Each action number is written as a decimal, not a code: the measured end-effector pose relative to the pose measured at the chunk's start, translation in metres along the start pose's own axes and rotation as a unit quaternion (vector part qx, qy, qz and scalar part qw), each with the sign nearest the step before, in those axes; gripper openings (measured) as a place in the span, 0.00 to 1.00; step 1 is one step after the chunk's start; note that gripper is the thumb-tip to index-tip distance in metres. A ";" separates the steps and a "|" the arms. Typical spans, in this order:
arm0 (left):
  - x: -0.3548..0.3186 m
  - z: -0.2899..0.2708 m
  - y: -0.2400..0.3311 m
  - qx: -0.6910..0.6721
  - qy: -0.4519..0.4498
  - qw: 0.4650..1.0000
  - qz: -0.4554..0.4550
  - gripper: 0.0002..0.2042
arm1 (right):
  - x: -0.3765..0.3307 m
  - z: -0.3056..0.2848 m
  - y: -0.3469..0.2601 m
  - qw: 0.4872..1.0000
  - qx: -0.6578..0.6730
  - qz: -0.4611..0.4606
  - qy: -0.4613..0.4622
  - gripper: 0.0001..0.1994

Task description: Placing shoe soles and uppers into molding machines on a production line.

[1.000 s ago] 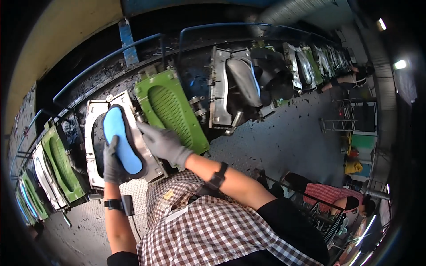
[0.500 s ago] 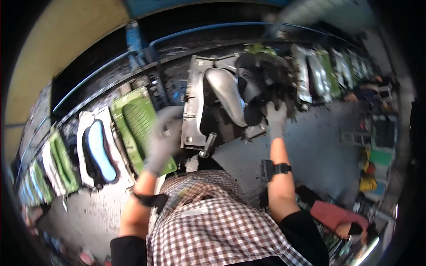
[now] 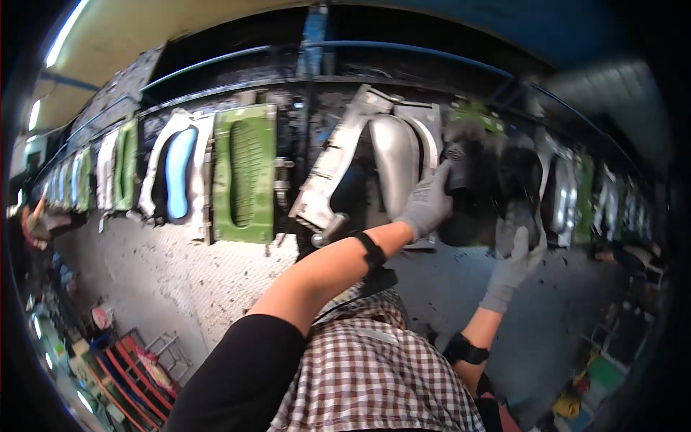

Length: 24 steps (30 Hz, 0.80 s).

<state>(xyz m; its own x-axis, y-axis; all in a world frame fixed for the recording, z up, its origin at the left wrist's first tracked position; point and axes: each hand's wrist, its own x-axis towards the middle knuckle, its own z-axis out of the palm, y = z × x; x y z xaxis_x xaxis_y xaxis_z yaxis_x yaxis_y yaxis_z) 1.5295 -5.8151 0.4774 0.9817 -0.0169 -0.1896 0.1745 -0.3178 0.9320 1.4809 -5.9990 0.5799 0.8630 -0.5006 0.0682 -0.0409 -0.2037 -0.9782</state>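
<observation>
Along the mould row, in the head view, two dark sole-shaped pieces (image 3: 468,198) hang just right of the opened silver mould (image 3: 392,162), with a strip of green panel (image 3: 479,115) showing above them. Left hand (image 3: 428,203), gloved, has its fingers partly curled at the near side of the left piece; right hand (image 3: 515,248), thumb up, lies at the lower end of the right one. Whether either is closed firmly cannot be told — dark material and blur hide the fingertips. Handling, as judged: light, pliant, rubber-like, unlikely to break, possibly tacky or slick on the face; hold is best taken at the free lower ends and outer edges. Compared with half a second earlier, the left hand has crossed from beside the green mould half (image 3: 245,173) to the dark pieces — these now appear more spread — and the view has swung rightward.
</observation>
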 end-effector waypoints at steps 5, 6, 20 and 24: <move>-0.022 0.025 0.005 -0.004 -0.008 0.997 -0.073 0.37 | 0.024 -0.015 -0.017 0.998 -0.032 -0.042 0.038 0.23; -0.026 0.027 0.005 -0.031 0.048 0.998 -0.036 0.34 | 0.026 -0.017 -0.020 0.999 -0.015 -0.031 0.037 0.24; -0.065 -0.035 -0.037 -0.132 0.244 0.959 -0.060 0.23 | 0.021 -0.019 0.070 0.967 -0.237 -0.071 -0.068 0.28; -0.073 -0.030 -0.026 -0.116 0.249 0.960 -0.055 0.28 | 0.006 -0.001 0.006 0.901 -0.335 -0.241 -0.135 0.34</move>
<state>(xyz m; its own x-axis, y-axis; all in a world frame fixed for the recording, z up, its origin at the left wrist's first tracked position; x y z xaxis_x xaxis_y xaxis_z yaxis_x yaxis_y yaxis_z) 1.4557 -5.7773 0.4759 0.8611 0.4780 -0.1732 0.2346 -0.0713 0.9695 1.4858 -6.0037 0.5750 0.9492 -0.0136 0.3144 0.1544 -0.8504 -0.5030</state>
